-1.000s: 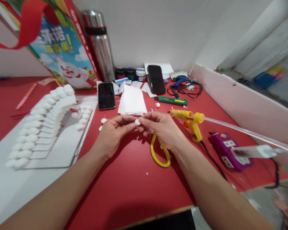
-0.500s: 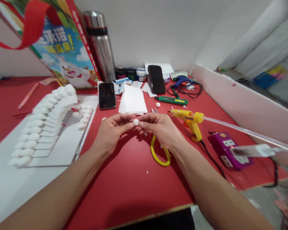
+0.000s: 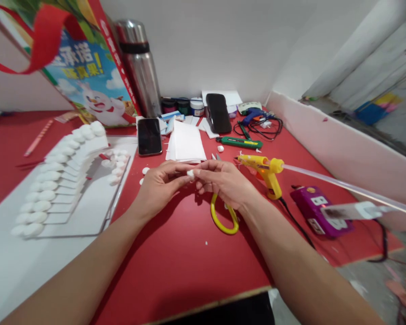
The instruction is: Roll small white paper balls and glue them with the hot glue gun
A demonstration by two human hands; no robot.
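Note:
A small white lump (image 3: 190, 174), perhaps clay or foam, is pinched between the fingertips of both hands over the red table. My left hand (image 3: 162, 183) grips it from the left, thumb below and fingers above. From the other side, my right hand (image 3: 221, 178) closes thumb and forefinger on it, its other fingers curled. Yellow-handled scissors (image 3: 225, 221) lie partly under my right hand. To the left stands a curved white stair model (image 3: 66, 194) edged with rows of white oval pieces (image 3: 42, 205). Some white discs (image 3: 145, 170) lie beside my left hand.
A yellow hot glue gun (image 3: 265, 169) with a long glue stick sits right, near a purple box (image 3: 320, 210). Behind lie folded white paper (image 3: 187, 142), two phones (image 3: 149, 136), and a green cutter (image 3: 240, 142). A steel flask (image 3: 144, 72) and a printed bag (image 3: 88, 76) stand at the back left.
The white lump has turned slightly between my fingertips. My left hand's fingers have shifted a little, and more of the white discs beside it shows. The view has moved slightly.

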